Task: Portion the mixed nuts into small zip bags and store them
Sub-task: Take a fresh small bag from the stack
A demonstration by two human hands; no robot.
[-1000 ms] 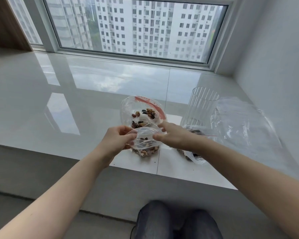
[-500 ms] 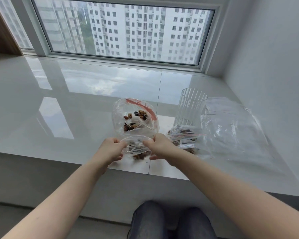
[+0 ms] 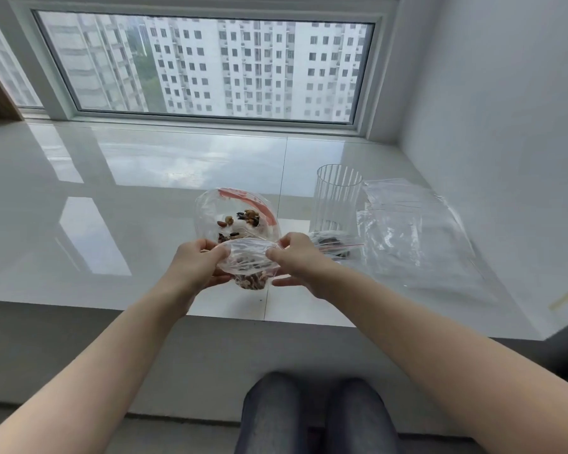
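1. Head view, nearest first: my knees (image 3: 315, 417) sit below the ledge, and both forearms reach up over the edge of the glossy tiled sill (image 3: 138, 204).
2. My left hand (image 3: 197, 267) pinches the left end of the small zip bag (image 3: 248, 260), fingers curled on its mouth; my right hand (image 3: 297, 257) pinches the right end the same way. The bag hangs between them just above the sill's front edge, with mixed nuts (image 3: 251, 280) heaped in its bottom.
3. I judge this to be the sealing step: the portion is in and the mouth looks drawn flat. Next I would need to press the zip strip together from one end to the other without tipping the bag.
4. Just behind stands the large bag (image 3: 236, 214) with a red strip, propped open, a few nuts left inside.
5. To the right a filled small bag (image 3: 333, 245) lies at the foot of a ribbed clear glass (image 3: 336, 194), and empty zip bags (image 3: 410, 231) are spread beside it.
6. Farthest, the window (image 3: 204, 63) shows apartment blocks.
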